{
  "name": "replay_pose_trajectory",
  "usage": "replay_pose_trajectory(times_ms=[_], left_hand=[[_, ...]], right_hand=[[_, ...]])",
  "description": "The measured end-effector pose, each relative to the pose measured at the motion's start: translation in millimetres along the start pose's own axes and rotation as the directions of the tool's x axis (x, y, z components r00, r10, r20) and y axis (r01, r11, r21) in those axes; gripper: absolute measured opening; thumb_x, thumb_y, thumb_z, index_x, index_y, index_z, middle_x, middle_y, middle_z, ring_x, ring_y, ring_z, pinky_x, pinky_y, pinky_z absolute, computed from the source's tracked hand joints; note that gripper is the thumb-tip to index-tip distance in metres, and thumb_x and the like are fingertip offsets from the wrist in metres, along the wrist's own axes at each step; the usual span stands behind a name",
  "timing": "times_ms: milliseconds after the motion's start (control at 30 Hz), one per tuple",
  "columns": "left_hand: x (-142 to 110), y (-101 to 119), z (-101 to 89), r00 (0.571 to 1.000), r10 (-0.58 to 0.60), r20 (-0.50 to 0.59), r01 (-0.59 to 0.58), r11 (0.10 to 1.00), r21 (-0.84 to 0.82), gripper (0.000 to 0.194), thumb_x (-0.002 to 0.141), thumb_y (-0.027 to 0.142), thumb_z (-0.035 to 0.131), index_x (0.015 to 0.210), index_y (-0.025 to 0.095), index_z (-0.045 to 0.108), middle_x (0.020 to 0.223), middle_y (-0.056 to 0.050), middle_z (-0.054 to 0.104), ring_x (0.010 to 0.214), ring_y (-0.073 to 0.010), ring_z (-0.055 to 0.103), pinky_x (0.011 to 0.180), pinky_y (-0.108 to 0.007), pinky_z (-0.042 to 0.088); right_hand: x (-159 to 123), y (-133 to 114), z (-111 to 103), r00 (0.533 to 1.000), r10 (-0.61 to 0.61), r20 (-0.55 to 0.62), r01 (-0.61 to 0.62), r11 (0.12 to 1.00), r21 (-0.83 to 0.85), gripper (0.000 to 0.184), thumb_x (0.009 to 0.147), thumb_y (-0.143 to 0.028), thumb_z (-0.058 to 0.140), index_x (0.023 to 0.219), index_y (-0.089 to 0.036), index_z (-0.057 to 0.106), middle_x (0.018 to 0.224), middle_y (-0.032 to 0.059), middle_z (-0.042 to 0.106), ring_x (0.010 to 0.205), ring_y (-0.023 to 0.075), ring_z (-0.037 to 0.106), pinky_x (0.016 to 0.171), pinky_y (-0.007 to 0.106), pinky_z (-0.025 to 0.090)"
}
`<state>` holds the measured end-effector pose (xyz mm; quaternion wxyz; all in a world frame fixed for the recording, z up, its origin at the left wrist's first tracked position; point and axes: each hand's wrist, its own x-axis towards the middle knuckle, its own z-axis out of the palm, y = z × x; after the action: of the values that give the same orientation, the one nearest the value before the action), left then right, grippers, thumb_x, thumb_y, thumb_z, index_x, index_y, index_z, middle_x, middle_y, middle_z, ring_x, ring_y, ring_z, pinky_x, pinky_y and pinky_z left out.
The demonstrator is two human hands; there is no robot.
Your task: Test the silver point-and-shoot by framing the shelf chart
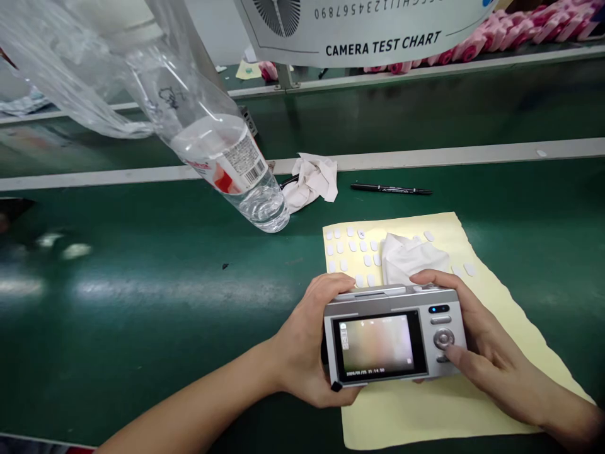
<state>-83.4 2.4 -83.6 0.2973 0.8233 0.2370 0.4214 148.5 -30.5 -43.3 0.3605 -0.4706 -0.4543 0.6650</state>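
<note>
A small silver digital camera [392,334] is gripped at both ends, its lit rear screen facing me. My left hand [307,343] wraps round its left end. My right hand [486,343] grips the right end, with the thumb on the round control pad and the index finger along the top edge. The camera hovers over a pale yellow sheet [515,302] on the green belt. On that sheet lie several small white pads [352,249] and a crumpled white cloth [411,258].
A clear water bottle [222,151] leans in from the upper left under a plastic bag [61,69]. Behind lie a crumpled white cloth [314,180], a black marker [390,188] and a camera test chart [378,28]. Pink items [515,31] line the far shelf.
</note>
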Motion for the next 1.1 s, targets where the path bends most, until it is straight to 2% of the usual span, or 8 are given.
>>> replay_pose_trajectory(times_ms=[133, 267, 333, 500, 767, 933, 1100], left_hand=[[-0.5, 0.7, 0.0, 1.000, -0.003, 0.009, 0.003, 1.000, 0.000, 0.085, 0.066, 0.037, 0.068, 0.138, 0.014, 0.027, 0.118, -0.014, 0.045, 0.117, -0.0294, 0.049, 0.102, -0.044, 0.043], [-0.4, 1.1, 0.3, 1.000, 0.005, 0.005, -0.006, 1.000, 0.012, 0.085, 0.067, 0.037, 0.067, 0.138, 0.013, 0.027, 0.118, -0.014, 0.045, 0.116, -0.0294, 0.049, 0.102, -0.044, 0.043], [-0.2, 1.0, 0.5, 1.000, 0.001, 0.009, -0.001, 1.000, 0.016, 0.086, 0.066, 0.037, 0.067, 0.138, 0.013, 0.027, 0.118, -0.014, 0.045, 0.116, -0.0297, 0.049, 0.102, -0.045, 0.043], [0.2, -0.2, 0.7, 1.000, -0.002, 0.000, 0.002, 1.000, 0.022, 0.085, 0.067, 0.039, 0.066, 0.138, 0.014, 0.026, 0.118, -0.013, 0.045, 0.116, -0.0292, 0.049, 0.102, -0.046, 0.044], [0.5, 0.6, 0.6, 1.000, 0.004, 0.005, -0.004, 1.000, 0.023, 0.084, 0.068, 0.039, 0.065, 0.138, 0.012, 0.027, 0.119, -0.014, 0.044, 0.117, -0.0285, 0.049, 0.103, -0.044, 0.043], [-0.4, 0.7, 0.0, 1.000, -0.007, 0.000, 0.007, 1.000, 0.014, 0.086, 0.065, 0.037, 0.068, 0.138, 0.013, 0.027, 0.119, -0.014, 0.045, 0.116, -0.0299, 0.049, 0.101, -0.046, 0.044], [-0.2, 1.3, -1.0, 1.000, -0.023, 0.004, 0.023, 1.000, 0.005, 0.088, 0.063, 0.036, 0.069, 0.138, 0.015, 0.027, 0.118, -0.014, 0.046, 0.115, -0.0319, 0.050, 0.098, -0.049, 0.045]], right_hand=[[0.6, 1.2, -3.1, 1.000, -0.009, 0.001, 0.009, 0.997, -0.082, 0.041, 0.086, -0.060, 0.055, 0.122, -0.044, 0.046, 0.095, -0.0003, 0.061, 0.070, 0.0164, 0.056, 0.056, 0.021, 0.059], [3.5, 5.3, -7.8, 0.989, -0.140, 0.048, 0.147, 0.963, -0.225, 0.036, 0.091, -0.056, 0.049, 0.126, -0.046, 0.045, 0.108, -0.0009, 0.061, 0.079, 0.0161, 0.060, 0.069, 0.021, 0.055], [4.1, 6.6, -8.9, 0.990, -0.139, 0.037, 0.144, 0.958, -0.248, 0.037, 0.091, -0.056, 0.048, 0.127, -0.047, 0.044, 0.115, -0.0014, 0.059, 0.083, 0.0159, 0.060, 0.072, 0.021, 0.053], [2.2, 5.4, -7.9, 0.999, -0.052, 0.005, 0.052, 0.984, -0.169, 0.042, 0.087, -0.059, 0.053, 0.126, -0.045, 0.046, 0.111, -0.0004, 0.062, 0.086, 0.0179, 0.061, 0.068, 0.020, 0.055], [2.5, 3.3, -7.2, 0.996, -0.093, 0.009, 0.093, 0.973, -0.212, 0.040, 0.088, -0.060, 0.053, 0.126, -0.048, 0.047, 0.107, -0.0030, 0.064, 0.087, 0.0158, 0.062, 0.074, 0.018, 0.054], [0.4, -0.4, -4.4, 0.999, -0.042, -0.005, 0.040, 0.987, -0.157, 0.036, 0.087, -0.059, 0.054, 0.122, -0.050, 0.047, 0.106, -0.0035, 0.063, 0.081, 0.0149, 0.062, 0.064, 0.017, 0.055], [3.3, 2.5, -8.1, 0.996, -0.076, 0.045, 0.084, 0.973, -0.216, 0.036, 0.089, -0.059, 0.051, 0.123, -0.051, 0.045, 0.105, -0.0036, 0.064, 0.082, 0.0153, 0.061, 0.069, 0.018, 0.053]])
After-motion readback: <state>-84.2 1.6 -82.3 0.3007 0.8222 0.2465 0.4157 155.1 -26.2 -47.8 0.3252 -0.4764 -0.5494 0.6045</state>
